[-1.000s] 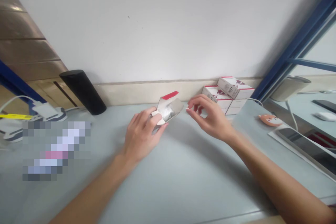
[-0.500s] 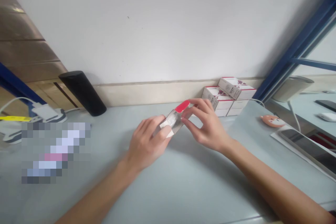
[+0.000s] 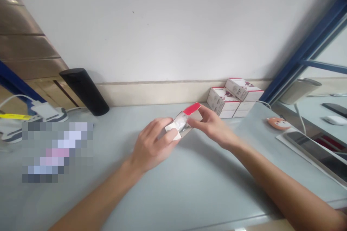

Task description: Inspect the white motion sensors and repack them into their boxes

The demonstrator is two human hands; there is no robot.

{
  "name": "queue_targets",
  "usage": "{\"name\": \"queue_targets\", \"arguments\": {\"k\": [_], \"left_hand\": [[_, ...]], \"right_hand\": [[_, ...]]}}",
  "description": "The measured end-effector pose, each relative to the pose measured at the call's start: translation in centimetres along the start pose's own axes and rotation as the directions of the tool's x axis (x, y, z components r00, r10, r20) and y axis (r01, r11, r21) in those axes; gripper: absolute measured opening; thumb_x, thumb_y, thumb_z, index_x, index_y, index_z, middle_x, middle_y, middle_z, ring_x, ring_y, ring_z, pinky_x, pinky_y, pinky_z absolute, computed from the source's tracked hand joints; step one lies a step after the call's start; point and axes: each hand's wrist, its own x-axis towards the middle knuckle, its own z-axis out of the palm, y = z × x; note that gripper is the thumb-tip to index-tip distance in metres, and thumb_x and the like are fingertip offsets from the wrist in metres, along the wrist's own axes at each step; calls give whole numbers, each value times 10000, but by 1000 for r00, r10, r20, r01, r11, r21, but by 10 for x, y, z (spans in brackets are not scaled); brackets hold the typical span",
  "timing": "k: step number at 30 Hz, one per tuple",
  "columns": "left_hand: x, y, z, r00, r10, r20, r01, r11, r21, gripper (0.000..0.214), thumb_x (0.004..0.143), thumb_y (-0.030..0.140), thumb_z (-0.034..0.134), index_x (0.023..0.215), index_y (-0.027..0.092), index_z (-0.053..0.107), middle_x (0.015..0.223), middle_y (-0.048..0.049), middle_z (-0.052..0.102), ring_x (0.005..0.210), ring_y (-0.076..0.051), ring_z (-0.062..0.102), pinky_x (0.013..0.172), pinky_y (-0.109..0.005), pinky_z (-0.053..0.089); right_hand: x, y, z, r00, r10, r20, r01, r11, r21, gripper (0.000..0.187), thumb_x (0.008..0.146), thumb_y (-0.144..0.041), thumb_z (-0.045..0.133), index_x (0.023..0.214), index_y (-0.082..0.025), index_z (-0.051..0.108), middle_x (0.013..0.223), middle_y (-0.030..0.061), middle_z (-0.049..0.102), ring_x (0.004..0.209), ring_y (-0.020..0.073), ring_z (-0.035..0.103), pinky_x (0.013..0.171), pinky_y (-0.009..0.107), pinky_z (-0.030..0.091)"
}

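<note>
My left hand (image 3: 153, 144) grips the near end of a small white carton (image 3: 183, 122) with a red flap, held just above the grey table (image 3: 173, 180). A silvery foil packet shows inside its open end. My right hand (image 3: 213, 126) is closed on the carton's far end, fingers pressing at the red flap.
Three white-and-red boxes (image 3: 233, 97) are stacked by the wall at the back right. A black cylinder (image 3: 84, 92) leans at the back left beside white chargers and cables (image 3: 40, 112). An orange animal-shaped item (image 3: 278, 123) and a dark tablet (image 3: 314, 151) lie to the right.
My right hand came from beside the carton onto its red flap and took hold of that end. The flap has folded down from standing up. My left hand kept its grip.
</note>
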Motion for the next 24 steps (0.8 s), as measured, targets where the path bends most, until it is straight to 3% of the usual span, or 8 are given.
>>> {"name": "queue_targets", "arguments": {"k": [4,8,11,14,17,19,21,24], "left_hand": [[-2,-2,2,1000,-27,0,27,998,-50,423,827,194,837,1090,265,513,1102,-84,695,894,-203,724,741,-311,618],[-5,2,5,981,-187,-45,180,976,-120,431,839,247,843,1119,247,516,1119,-70,675,853,-168,705,686,-267,587],[-7,7,7,945,-327,-25,315,928,-198,437,851,238,831,1151,260,513,1140,-49,657,934,-169,703,734,-268,584],[-7,8,7,928,-371,-7,357,897,-260,460,844,215,827,1166,265,503,1133,-43,643,974,-175,694,760,-277,584],[-6,8,6,949,-316,-4,305,918,-253,464,849,212,821,1173,255,493,1145,-56,640,982,-179,696,761,-283,590],[-5,7,5,966,-259,-15,249,942,-226,451,856,234,817,1167,251,491,1142,-60,644,959,-180,703,748,-289,597],[-4,7,4,973,-227,-33,217,958,-185,424,862,260,814,1142,251,496,1130,-56,650,896,-172,705,710,-287,596],[-4,8,4,972,-227,-63,219,969,-114,412,840,252,832,1095,254,509,1120,-49,662,831,-164,702,664,-277,584]], "right_hand": [[0,-1,-5,999,-1,34,0,1000,18,229,925,-357,705,1130,-259,687,1204,45,713,1086,227,683,965,393,570],[7,6,-19,997,-76,-17,77,996,34,333,1001,-486,597,1269,-289,613,1232,59,698,1111,224,674,971,396,567],[16,24,-34,971,-138,-195,86,963,-256,318,1028,-469,543,1268,-272,611,1144,68,706,1070,232,681,951,398,557],[22,49,-43,963,-178,-203,-11,726,-688,268,995,-351,590,1229,-242,657,1213,107,693,1165,288,654,972,417,524],[25,67,-45,993,-62,-98,-48,545,-837,269,987,-263,574,1233,-232,678,1283,128,682,1174,301,660,936,390,511],[27,71,-46,995,-33,-96,-61,563,-824,231,983,-244,569,1183,-235,685,1253,111,697,1058,267,692,871,364,510],[28,66,-49,974,-106,-200,-84,651,-755,158,972,-285,598,1105,-236,667,1165,87,710,936,235,688,810,352,510],[25,43,-48,846,-319,-427,-5,796,-605,159,966,-386,633,1026,-246,590,1038,57,686,829,208,640,760,351,517]]}}
